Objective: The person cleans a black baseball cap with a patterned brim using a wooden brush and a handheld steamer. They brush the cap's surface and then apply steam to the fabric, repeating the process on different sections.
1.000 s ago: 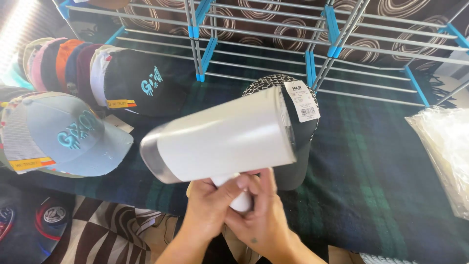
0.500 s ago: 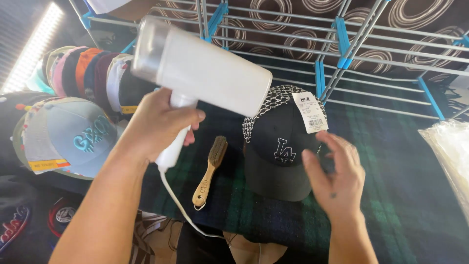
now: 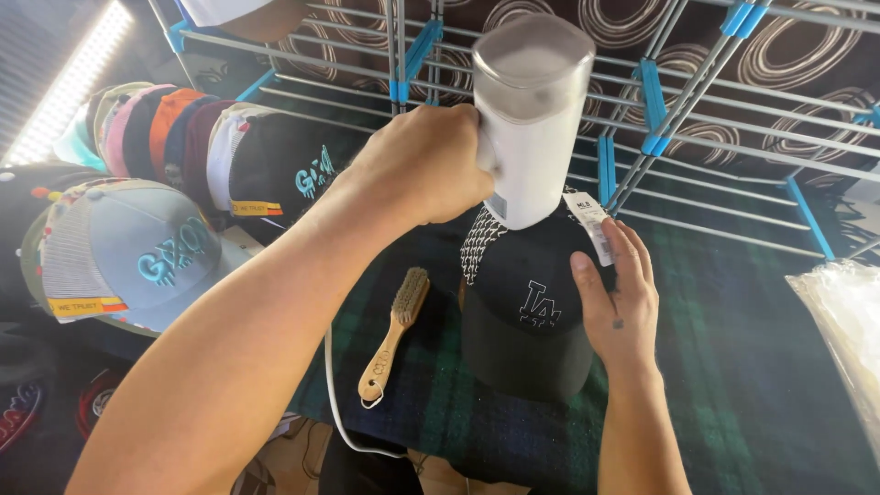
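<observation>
My left hand [image 3: 417, 165] grips the handle of a white handheld steamer [image 3: 529, 119], held upright with its nozzle end down over the crown of a black cap [image 3: 522, 316]. The cap has a mesh back, a white embroidered emblem and a paper tag [image 3: 591, 225], and it rests on a dark green plaid cloth [image 3: 733, 367]. My right hand [image 3: 616, 298] lies flat against the cap's right side, fingers spread, steadying it. A white cord [image 3: 335, 403] hangs down from the steamer.
A wooden brush [image 3: 394, 335] lies left of the cap. Several stacked caps [image 3: 156, 137] and a light blue cap [image 3: 137, 257] sit at the left. A wire rack with blue joints [image 3: 651, 101] stands behind. A clear plastic bag [image 3: 843, 321] is at the right edge.
My left hand took the steamer alone and swung it from horizontal to upright over the cap. My right hand let go and came to rest on the cap's side.
</observation>
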